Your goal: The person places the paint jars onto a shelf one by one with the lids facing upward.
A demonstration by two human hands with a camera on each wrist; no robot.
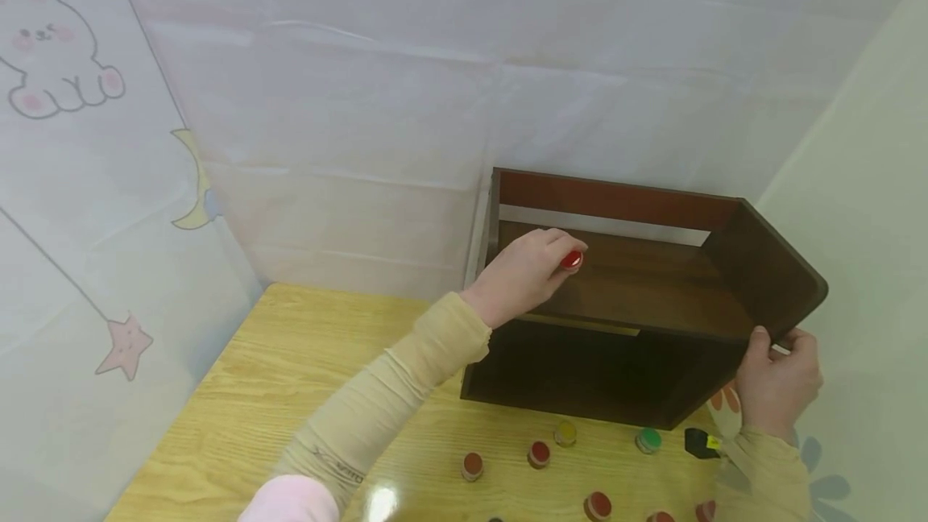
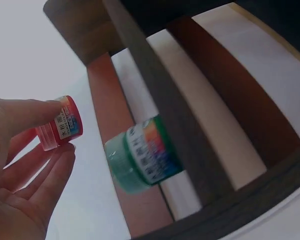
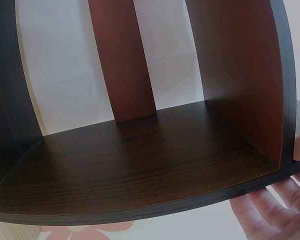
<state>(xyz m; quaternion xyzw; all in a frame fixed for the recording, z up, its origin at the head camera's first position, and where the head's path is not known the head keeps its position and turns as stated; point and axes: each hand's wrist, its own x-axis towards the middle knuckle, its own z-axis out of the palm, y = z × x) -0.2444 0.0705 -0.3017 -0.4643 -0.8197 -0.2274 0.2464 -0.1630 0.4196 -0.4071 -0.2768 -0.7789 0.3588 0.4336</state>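
Paint jars [image 1: 539, 454] sit on the near table [image 1: 254, 393]; just past them, right hand [image 1: 781, 383] grips the shelf [image 1: 772, 264] corner, fingers curled round its edge. Farther in, left hand [image 1: 524, 274] pinches a red jar [image 1: 571, 260] at its fingertips, above the top board [image 1: 652, 284], near a standing green jar [image 2: 141, 157]. Looks like the placing step; next move likely calls for lowering, then loosening the pinch.

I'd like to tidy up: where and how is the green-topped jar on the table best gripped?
Probably by the sides of its round lid, from above and the front: the green-topped jar stands upright, lid up, with the shelf just behind it and a black object to its right.
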